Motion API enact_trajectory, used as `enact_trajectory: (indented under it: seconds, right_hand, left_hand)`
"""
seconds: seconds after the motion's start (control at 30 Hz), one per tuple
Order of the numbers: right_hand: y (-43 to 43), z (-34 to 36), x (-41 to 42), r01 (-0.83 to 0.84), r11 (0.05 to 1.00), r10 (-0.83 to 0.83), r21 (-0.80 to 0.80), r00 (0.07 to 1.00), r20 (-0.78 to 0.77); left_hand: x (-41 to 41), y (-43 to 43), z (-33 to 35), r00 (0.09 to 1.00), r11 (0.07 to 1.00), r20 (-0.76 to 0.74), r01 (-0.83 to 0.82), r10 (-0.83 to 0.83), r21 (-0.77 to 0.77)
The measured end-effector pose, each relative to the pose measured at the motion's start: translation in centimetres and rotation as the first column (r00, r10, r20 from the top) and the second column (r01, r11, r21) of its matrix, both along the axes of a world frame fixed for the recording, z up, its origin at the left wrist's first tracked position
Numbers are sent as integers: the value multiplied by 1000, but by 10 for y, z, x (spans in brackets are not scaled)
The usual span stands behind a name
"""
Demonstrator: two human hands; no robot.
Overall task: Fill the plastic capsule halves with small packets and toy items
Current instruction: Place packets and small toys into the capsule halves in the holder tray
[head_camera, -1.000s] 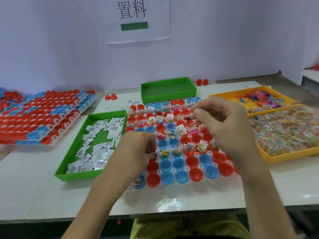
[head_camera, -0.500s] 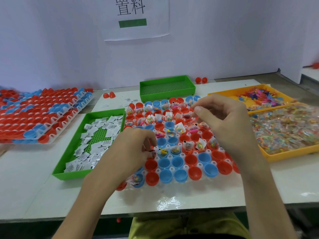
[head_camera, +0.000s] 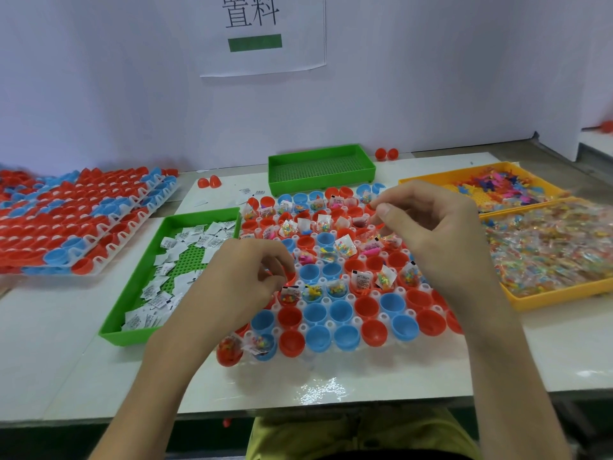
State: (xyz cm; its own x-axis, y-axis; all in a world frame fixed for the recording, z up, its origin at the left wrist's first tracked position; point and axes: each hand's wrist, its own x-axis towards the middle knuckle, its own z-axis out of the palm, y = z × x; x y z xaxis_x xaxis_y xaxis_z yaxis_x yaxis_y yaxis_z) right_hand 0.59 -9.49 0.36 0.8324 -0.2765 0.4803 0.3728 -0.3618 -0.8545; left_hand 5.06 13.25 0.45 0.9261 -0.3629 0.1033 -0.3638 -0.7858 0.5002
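Working down the capsule halves point(head_camera: 341, 310), far rows filled and near rows empty, left hand point(head_camera: 238, 283) and right hand point(head_camera: 438, 237) both curling over them, holdings too hidden to tell.

White table point(head_camera: 49, 327) bears capsule rack point(head_camera: 356, 297), green trays point(head_camera: 116, 313), orange trays point(head_camera: 547, 298).

L hand point(head_camera: 245, 280) & R hand point(head_camera: 428, 234) curled over capsule halves point(head_camera: 341, 310) — far rows hold packets point(head_camera: 345, 246).

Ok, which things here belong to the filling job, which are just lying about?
Job: capsule tray, green tray of white packets, orange tray of clear packets, orange tray of toy pieces.
Lying about: empty green tray, stacked capsule trays, loose red halves, wall sign.
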Motion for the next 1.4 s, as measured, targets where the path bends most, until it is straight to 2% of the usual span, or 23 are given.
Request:
enact_trajectory:
  seconds: [0.23,0.37,0.53,0.63,0.73,0.8,0.87,0.97,1.03,1.1,1.17,1.27,1.4]
  right_hand:
    - [-1,-1,2,-2,1000,2,-7,1000,11]
    - [-3,-3,2,-7,1000,7,-2,1000,7]
    - [-14,-7,3,33,999,-33,-14,999,11]
    - [-41,-8,5,162,987,-162,-4,987,-8]
    - [-87,-7,14,319,947,-317,29,947,-48]
    - [-122,-9,33,392,917,-398,-75,910,-115]
    - [-157,-13,61,398,888,-448,-230,862,-238]
    - [-196,-22,101,249,838,-490,-486,735,-468]
    - [-212,-31,116,127,737,-573,-664,639,-514]
    - [-220,-38,123,72,651,-639,-756,591,-493]
    - [-221,-41,129,71,620,-648,-781,607,-459]
    - [-215,-40,134,88,644,-595,-760,681,-426]
    - [-212,-40,135,82,679,-541,-730,728,-421]
  left_hand:
    - [1,3,-3,999,997,29,27,-25,-74]
    - [3,8,-2,993,977,121,16,10,-214]
    - [10,21,0,991,928,132,16,36,-372]
    - [29,42,-5,978,952,131,-117,159,-281]
    - [51,68,-18,951,950,10,-309,309,41]
    - [54,75,-28,928,923,-60,-355,367,150]
    - [52,74,-34,919,914,-14,-390,394,108]
    - [51,70,-37,906,906,27,-422,421,23]
    - [52,68,-38,903,904,35,-428,428,1]
    - [53,66,-40,905,906,35,-423,423,-8]
    - [55,65,-42,905,906,29,-424,424,-10]
    - [55,65,-44,898,899,52,-435,437,-53]
    - [47,66,-39,844,862,207,-448,495,-239]
